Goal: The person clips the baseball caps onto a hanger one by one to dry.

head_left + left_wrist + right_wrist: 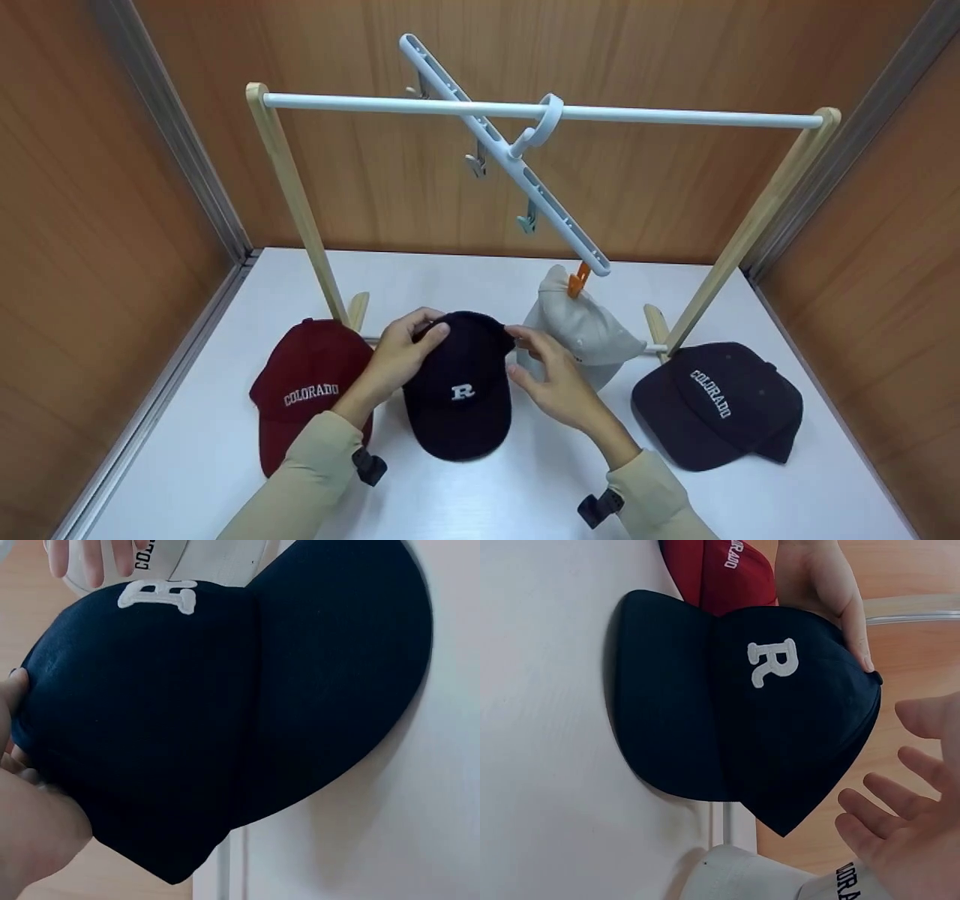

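Call the dark navy cloth cap with a white R (450,360) the middle of a clock, seen from the head view. Nearest are two tan cloth sleeves (300,480), at 8 and 4 o'clock, over the smooth white tabletop (465,502).

The left hand (397,360) is at 10 o'clock. It pinches the top of the cap, thumb outside, its other fingers partly hidden. The right hand (559,379) is at 3 o'clock, its fingers spread and holding nothing, close beside the cap. The cap's brim points to 6 o'clock; I cannot tell if it touches the tabletop.

The step in hand looks like getting a good hold on this cap. The next move seems to call for the right fingers to take its free side, so both hands keep it steady.

A dark red cloth cap (315,360) sits at 9 o'clock, and a blue-black cloth cap with COLORADO on it (750,397) at 3 o'clock. Farther off, at 2 o'clock, an orange clip (577,283) pinches a pale grey cloth cap (600,337).

Toward 12 o'clock, a pale blue plastic hanger (491,138) hooks over a long white rod (675,115). Behind is a brown wood wall (675,45).
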{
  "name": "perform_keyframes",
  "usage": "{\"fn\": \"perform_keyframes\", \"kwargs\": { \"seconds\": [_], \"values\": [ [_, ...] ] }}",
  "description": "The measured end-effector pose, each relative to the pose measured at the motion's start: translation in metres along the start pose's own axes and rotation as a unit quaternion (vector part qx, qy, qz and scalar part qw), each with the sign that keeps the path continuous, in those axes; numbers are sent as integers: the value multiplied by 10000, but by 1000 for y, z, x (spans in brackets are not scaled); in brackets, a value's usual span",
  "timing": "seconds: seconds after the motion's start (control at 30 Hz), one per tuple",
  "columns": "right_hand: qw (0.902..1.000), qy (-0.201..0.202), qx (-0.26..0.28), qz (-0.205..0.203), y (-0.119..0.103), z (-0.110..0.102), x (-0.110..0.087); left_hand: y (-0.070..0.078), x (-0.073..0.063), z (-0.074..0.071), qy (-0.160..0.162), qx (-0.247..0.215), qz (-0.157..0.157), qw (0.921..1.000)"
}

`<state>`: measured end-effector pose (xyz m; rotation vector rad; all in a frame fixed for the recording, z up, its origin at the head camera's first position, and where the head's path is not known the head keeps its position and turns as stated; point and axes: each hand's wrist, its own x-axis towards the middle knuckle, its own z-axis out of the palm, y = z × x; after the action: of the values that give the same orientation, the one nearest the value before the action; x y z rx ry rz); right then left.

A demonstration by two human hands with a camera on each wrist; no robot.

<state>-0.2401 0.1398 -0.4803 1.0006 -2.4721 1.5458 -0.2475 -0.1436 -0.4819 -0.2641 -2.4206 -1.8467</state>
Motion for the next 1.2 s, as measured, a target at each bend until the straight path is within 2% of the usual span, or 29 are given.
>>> {"fn": "perform_keyframes", "kwargs": {
  "seconds": [0.37,0.77,1.2],
  "values": [
    [9994,328,-49,100,-6,2,3,15,-6,6,-733,336,561,9952],
    [9992,337,80,200,-9,4,4,24,-8,12,-1111,470,991,9877],
    [9988,344,248,259,-10,7,5,28,-10,14,-1326,393,1232,9827]
  ]
}}
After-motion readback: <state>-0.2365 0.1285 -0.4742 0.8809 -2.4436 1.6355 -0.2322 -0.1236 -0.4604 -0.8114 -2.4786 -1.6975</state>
